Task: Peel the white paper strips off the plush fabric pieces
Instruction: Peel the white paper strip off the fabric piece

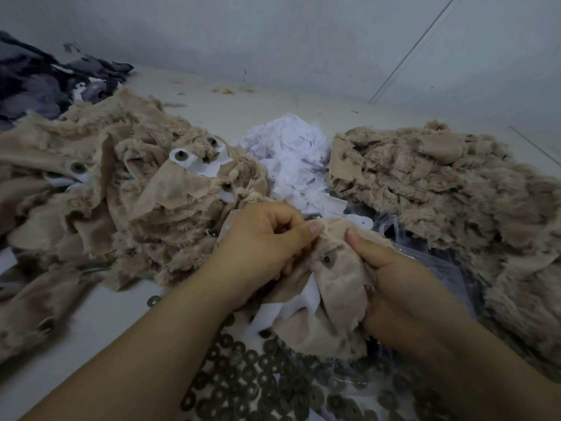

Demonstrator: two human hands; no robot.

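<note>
A tan plush fabric piece (337, 287) with a small dark stud sits between both hands near the table's front. My left hand (261, 238) grips its upper left edge with curled fingers and the thumb pressed on the fabric. My right hand (391, 278) holds its right side, thumb on top. A white paper strip (291, 305) hangs from under the piece, below my left hand. A heap of tan plush pieces (136, 183) with white paper strips and studs lies to the left.
Crumpled white paper scraps (291, 153) are piled in the middle at the back. Another tan plush heap (440, 189) lies to the right. Several dark metal washers (258, 381) are spread near the front edge. Dark grey fabric (39, 80) lies at the back left against the wall.
</note>
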